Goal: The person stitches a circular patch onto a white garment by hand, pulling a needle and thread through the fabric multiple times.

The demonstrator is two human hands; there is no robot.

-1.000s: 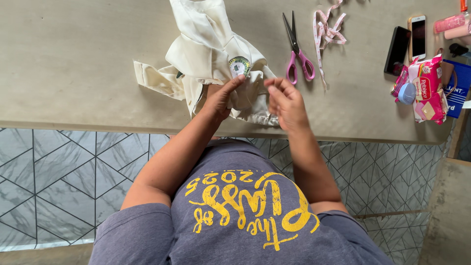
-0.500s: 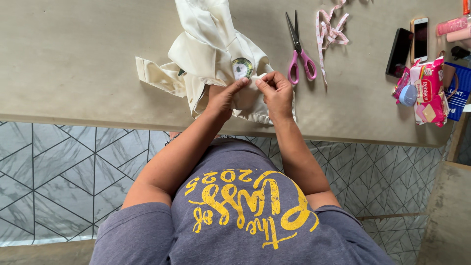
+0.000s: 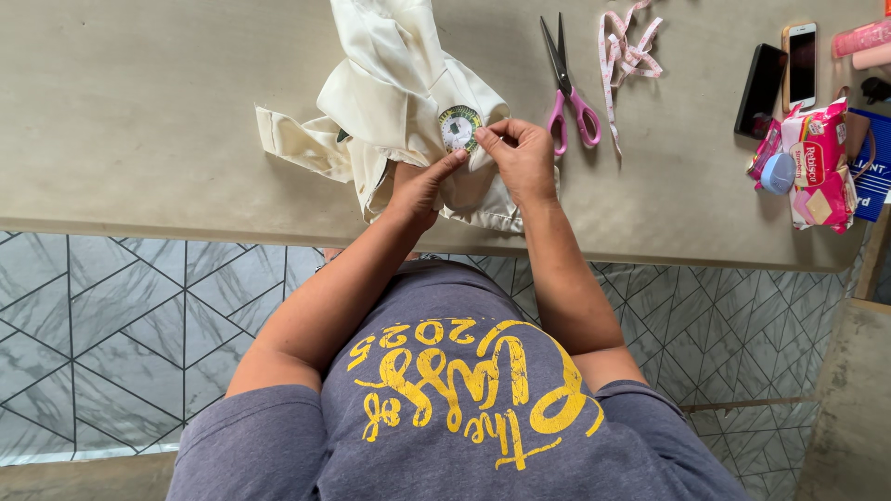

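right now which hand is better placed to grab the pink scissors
Right. The right hand sits on the cream cloth just beside the scissors; the left hand is farther off, gripping the cloth.

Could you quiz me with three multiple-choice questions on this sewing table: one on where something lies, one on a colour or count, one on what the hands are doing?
1. Where do the scissors lie?
A. On the table, right of the cream garment
B. On the tiled floor
C. In the person's left hand

2. What colour are the scissor handles?
A. Black
B. Pink
C. Green

3. What are the hands doing?
A. Both rest flat on bare table
B. Both are at the round badge on the garment
C. One holds a phone

Answers:
1. A, they lie on the table beside the cream garment, near the measuring tape.
2. B, both loops are pink.
3. B, the left hand and right hand pinch fabric at the round badge; the two phones lie untouched.
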